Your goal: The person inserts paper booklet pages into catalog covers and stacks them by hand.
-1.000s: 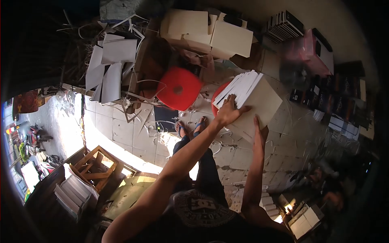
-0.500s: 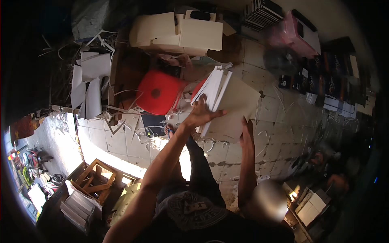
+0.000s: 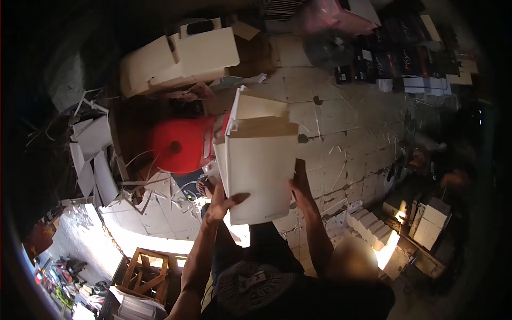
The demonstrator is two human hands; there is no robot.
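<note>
**Stack of white boards held upright between both hands**

The left hand [image 3: 221, 200] grips the lower left edge of the stack of boards [image 3: 261, 170], thumb laid across the front face and fingers wrapped behind. The right hand [image 3: 301, 186] lies flat against the right edge, fingers extended and pressed together along the side. Both forearms rise from the lower frame and converge on the stack, which stands on end in front of the person, above the knees.

One second earlier the stack lay flatter, farther right, with the left palm spread on top. It has since been tipped up and drawn closer to the body, and the view has swung.

Behind the stack stands a red stool [image 3: 178, 145]. The tiled floor [image 3: 346, 138] is strewn with paper offcuts. Cardboard boxes [image 3: 181, 58] sit beyond the stool, dark printed boxes [image 3: 394, 61] at upper right, and a wooden frame [image 3: 146, 269] at lower left beside sunlit ground.
</note>
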